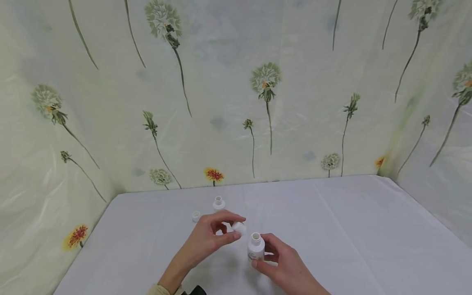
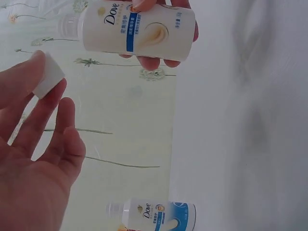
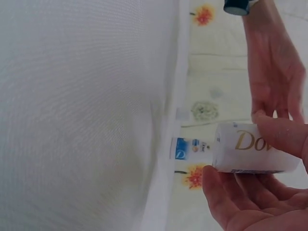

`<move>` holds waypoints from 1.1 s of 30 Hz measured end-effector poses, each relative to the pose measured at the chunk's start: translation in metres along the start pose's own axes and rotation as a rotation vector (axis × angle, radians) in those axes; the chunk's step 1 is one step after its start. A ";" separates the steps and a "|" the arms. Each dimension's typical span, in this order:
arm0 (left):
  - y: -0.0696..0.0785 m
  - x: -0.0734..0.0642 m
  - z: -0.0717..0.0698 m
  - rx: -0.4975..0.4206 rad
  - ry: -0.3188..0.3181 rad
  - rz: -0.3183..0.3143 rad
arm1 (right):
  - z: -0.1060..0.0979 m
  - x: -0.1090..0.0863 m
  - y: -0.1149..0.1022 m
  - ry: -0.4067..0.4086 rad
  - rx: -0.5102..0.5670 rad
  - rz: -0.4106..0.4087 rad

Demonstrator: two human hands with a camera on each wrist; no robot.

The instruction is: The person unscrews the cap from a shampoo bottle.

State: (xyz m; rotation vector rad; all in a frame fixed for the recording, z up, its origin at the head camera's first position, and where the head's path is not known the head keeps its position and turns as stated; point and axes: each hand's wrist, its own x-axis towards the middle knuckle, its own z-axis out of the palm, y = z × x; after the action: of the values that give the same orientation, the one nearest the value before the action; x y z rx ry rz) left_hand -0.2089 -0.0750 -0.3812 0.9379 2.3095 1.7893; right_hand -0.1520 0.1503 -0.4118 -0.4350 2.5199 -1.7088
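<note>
My left hand (image 1: pixel 210 237) pinches a small white bottle cap (image 1: pixel 239 228) between thumb and fingertips. To its right, my right hand (image 1: pixel 285 262) grips a white Dove bottle (image 1: pixel 256 248), thumb on one side and fingers round the other. This bottle is upright, its neck uncovered and a little below the cap. In the left wrist view the cap (image 2: pixel 50 77) is apart from the neck of the held bottle (image 2: pixel 139 31), whose label has a dark blue stripe. The right wrist view shows the gold lettering of the bottle (image 3: pixel 255 149), partly covered by my thumb.
Beyond my left hand stands a second Dove bottle (image 1: pixel 219 203) without a cap, its label partly blue. Another white cap (image 1: pixel 196 216) lies on the table to its left. White cloth covers the table (image 1: pixel 332 229), and a dandelion-print curtain (image 1: pixel 228 143) hangs along its back and sides.
</note>
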 end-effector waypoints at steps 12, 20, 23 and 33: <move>-0.007 -0.001 -0.001 -0.103 0.011 -0.076 | -0.001 -0.003 0.000 0.055 0.017 -0.034; -0.014 -0.002 0.002 -0.053 0.000 -0.106 | -0.002 -0.001 -0.001 0.066 0.009 0.005; -0.016 -0.002 0.002 -0.038 -0.004 -0.117 | -0.003 0.000 -0.001 0.073 -0.017 0.012; -0.022 -0.002 0.002 -0.082 -0.018 -0.128 | -0.004 0.003 0.000 0.112 -0.052 0.043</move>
State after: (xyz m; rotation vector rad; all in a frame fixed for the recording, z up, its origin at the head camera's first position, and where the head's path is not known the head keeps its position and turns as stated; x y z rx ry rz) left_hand -0.2163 -0.0775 -0.4023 0.7724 2.2117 1.8009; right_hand -0.1556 0.1529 -0.4097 -0.2936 2.6357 -1.7015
